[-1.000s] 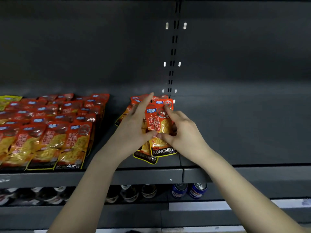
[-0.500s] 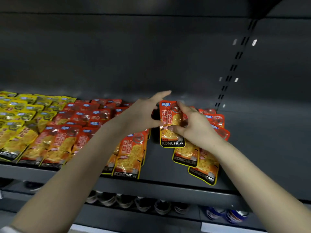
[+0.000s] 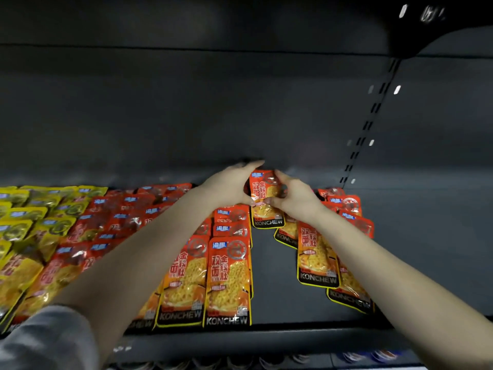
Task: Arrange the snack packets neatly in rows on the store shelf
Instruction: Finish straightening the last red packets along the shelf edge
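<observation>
Yellow packets run off the left edge. The left forearm covers some red rows. The left hand and right hand hide the middle of the held packet. The lower-shelf items are just blur, cut off at the bottom.

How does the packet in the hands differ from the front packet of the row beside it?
The held packet is pinched between the left hand and right hand, far back over the shelf; the front packet lies untouched at the shelf's front edge. The hands hide part of the held packet; the front packet shows its whole face. Both are orange with the same KONCHEW label.
</observation>
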`<control>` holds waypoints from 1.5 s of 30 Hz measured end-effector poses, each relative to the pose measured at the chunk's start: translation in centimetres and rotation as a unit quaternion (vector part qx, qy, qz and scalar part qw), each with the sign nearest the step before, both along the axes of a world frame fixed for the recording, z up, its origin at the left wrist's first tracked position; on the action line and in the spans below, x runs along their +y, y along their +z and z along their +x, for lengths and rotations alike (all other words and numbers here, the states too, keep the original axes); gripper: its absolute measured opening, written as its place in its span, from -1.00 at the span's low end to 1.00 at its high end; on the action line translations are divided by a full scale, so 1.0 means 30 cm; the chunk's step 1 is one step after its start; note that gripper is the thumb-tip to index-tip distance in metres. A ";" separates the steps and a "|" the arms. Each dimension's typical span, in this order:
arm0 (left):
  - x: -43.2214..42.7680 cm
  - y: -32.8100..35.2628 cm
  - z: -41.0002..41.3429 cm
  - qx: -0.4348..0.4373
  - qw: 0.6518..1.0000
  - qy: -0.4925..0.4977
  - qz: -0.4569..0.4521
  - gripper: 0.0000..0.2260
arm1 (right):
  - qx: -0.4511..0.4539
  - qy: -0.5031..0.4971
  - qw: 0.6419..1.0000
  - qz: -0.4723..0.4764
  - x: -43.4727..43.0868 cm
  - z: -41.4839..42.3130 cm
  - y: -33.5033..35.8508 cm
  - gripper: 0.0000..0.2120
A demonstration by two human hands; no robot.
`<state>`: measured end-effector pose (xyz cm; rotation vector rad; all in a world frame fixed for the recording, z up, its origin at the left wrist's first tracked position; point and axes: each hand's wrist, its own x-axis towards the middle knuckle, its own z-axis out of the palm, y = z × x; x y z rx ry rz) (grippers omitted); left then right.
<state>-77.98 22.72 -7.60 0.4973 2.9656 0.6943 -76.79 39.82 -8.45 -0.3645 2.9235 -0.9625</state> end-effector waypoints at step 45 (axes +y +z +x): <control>0.365 0.018 0.051 0.048 0.988 -0.133 -0.069 -0.44 | 0.051 0.003 0.996 0.078 0.489 0.129 0.014 -0.58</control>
